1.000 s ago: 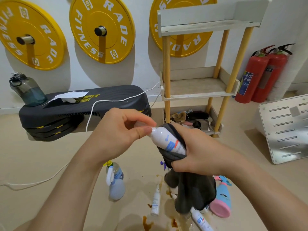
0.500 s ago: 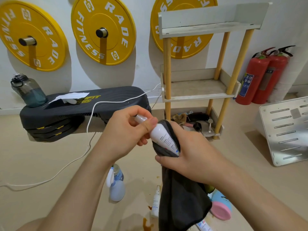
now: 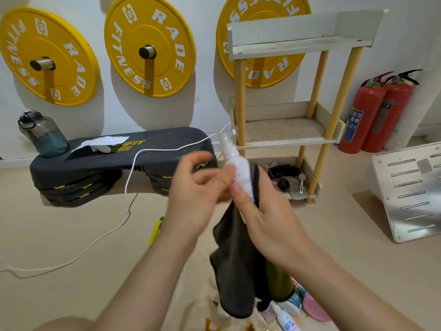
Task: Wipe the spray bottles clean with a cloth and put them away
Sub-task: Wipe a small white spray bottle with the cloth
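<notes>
The right hand (image 3: 267, 211) clamps a white bottle (image 3: 235, 161) through a dark cloth (image 3: 236, 271). Its thumb presses on the bottle's bare side, and the nozzle points up and away. The cloth wraps the bottle's lower half and hangs loose below the hand. The left hand (image 3: 195, 187) is blurred just beside the bottle with its fingers curled; whether they pinch it cannot be told.

The bottle is held in the air in front of the shelf (image 3: 286, 137), whose top and middle tiers show no bottles. Other bottles (image 3: 285, 318) lie on the floor below, near brown spills (image 3: 211, 326).

The task looks to be at an early stage. This bottle is mid-wipe, none appears to be put away, and those on the floor are left to clean and store.
</notes>
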Demonstrator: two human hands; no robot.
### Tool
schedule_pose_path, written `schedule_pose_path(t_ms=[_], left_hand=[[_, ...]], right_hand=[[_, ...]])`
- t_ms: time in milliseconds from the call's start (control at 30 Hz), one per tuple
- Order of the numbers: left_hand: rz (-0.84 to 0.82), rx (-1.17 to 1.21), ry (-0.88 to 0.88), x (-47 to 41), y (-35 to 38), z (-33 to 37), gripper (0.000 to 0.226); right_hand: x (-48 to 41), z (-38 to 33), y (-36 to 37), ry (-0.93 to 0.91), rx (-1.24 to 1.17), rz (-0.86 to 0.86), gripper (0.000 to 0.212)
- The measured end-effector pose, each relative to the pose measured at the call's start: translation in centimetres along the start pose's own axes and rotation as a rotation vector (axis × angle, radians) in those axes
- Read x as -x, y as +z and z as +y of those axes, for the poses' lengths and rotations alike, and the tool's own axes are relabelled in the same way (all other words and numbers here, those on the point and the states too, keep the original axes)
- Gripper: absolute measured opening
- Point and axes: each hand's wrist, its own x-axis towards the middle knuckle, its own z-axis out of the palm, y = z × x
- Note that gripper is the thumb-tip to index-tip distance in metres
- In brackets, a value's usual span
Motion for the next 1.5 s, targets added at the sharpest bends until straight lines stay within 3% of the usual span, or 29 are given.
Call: schedule_pose_path(t_ms=[67, 167, 267, 333, 400, 533, 667, 733, 800, 867, 900, 967, 1067, 1133, 1200, 1300, 1400, 1500], left_hand=[[-0.037, 0.094, -0.053, 0.7, 0.9, -0.9, 0.028], [0.018, 0.061, 0.085, 0.5, 1.4, -0.9, 0.031], [0.096, 0.058, 0.123, -0.4, 0.9, -1.0, 0.028], [0.091, -0.144, 0.180, -0.8, 0.5, -1.9, 0.022], [0.057, -0.410, 0.271, -0.2, 0.9, -3.0, 0.018], [-0.055, -0.402, 0.322, 3.4, 3.3, -2.6, 0.039], [0.015, -0.325, 0.316, 1.2, 1.7, -3.1, 0.016], [0.034, -0.337, 0.319, 0.0, 0.6, -3.0, 0.025], [0.027, -0.398, 0.285, 0.7, 0.9, -2.7, 0.018], [-0.005, -0.419, 0.206, 2.1, 1.9, -2.6, 0.023], [-0.046, -0.414, 0.173, 2.8, 2.4, -2.4, 0.028], [-0.067, -0.356, 0.105, 3.0, 2.8, -2.0, 0.029], [0.020, -0.081, -0.206, 1.7, 2.1, -0.2, 0.016], [-0.032, 0.044, -0.381, 1.3, 1.4, 0.5, 0.023], [-0.088, 0.026, -0.448, 1.0, 0.7, 0.3, 0.035], [-0.103, -0.080, -0.341, 0.6, 0.4, 0.3, 0.049], [-0.088, -0.325, -0.064, 0.8, 0.3, 0.4, 0.056], [0.037, -0.508, 0.137, 0.8, 0.0, 0.1, 0.044]], right_hand=[[-0.6, -0.6, 0.1, 0.010, -0.085, 0.036, 0.031], [0.1, -2.5, 1.1, 0.020, -0.303, -0.005, 0.044], [1.1, -4.3, 2.9, 0.060, -0.272, -0.111, 0.075], [-0.3, -4.9, 2.9, 0.130, -0.269, -0.107, 0.092], [-2.4, -5.3, 1.4, 0.245, -0.391, 0.074, 0.107], [-3.7, -4.8, -1.4, 0.254, -0.488, 0.300, 0.070], [-1.5, -4.3, 2.3, 0.192, -0.354, 0.216, 0.082], [-0.6, -4.5, 4.3, 0.197, -0.314, 0.141, 0.083], [-0.9, -4.7, 3.5, 0.238, -0.332, 0.138, 0.074], [-2.3, -4.2, 1.0, 0.302, -0.442, 0.231, 0.035], [-3.1, -4.3, -0.2, 0.335, -0.527, 0.265, 0.026], [-3.4, -3.8, -1.2, 0.350, -0.607, 0.281, 0.036], [-2.0, -3.2, 0.4, 0.338, -0.598, 0.208, 0.025], [-1.4, -3.0, 1.4, 0.348, -0.596, 0.168, 0.025], [-1.5, -3.0, 1.4, 0.345, -0.537, 0.128, 0.024], [-2.1, -2.9, 0.3, 0.329, -0.504, 0.119, 0.019], [-2.6, -3.4, -0.8, 0.342, -0.595, 0.112, 0.021], [-2.9, -4.2, -1.9, 0.388, -0.676, 0.031, 0.022]])
